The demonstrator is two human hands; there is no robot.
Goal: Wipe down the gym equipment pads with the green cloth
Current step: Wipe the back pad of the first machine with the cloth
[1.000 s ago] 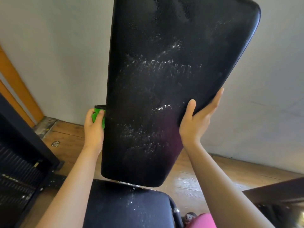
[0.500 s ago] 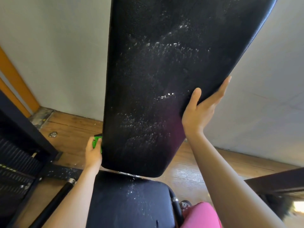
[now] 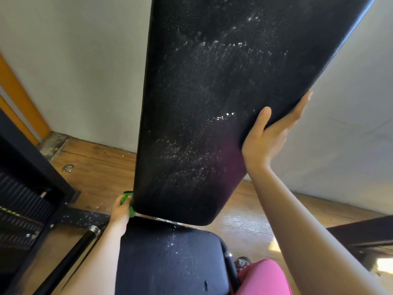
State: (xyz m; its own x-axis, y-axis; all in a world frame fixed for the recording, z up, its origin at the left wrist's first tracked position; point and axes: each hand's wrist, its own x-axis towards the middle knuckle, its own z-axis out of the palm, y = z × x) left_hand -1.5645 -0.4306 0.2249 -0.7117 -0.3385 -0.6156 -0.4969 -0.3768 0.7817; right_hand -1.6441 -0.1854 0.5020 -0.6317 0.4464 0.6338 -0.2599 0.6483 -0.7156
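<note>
Back pad of the bench: black, tilted up steeply, fills the centre of view, w/ white speckly streaks across its face.

Green cloth is at the pad's btm-left corner, bunched & pressed against the left edge. Only bits of it show past the knuckles. Left hand grips it, fingers curled round the cloth, hand right up against the pad edge.

Right hand is on the pad's right edge, approx halfway up the visible part. Thumb lies flat on the front face. Fingers are straight & together, laid along the edge, uncurled.

Seat pad is just below the back pad, also black, w/ white specks esp. near the gap btwn the two.

Below-left of the back pad: a black bar w/ chrome collar, & a black frame further left. A small silvery round thing lies on the wood floor left of the pad; can't tell what it is. Pale wall stands behind the pad. Pink fabric is below-right of the pad, beside the seat pad.
</note>
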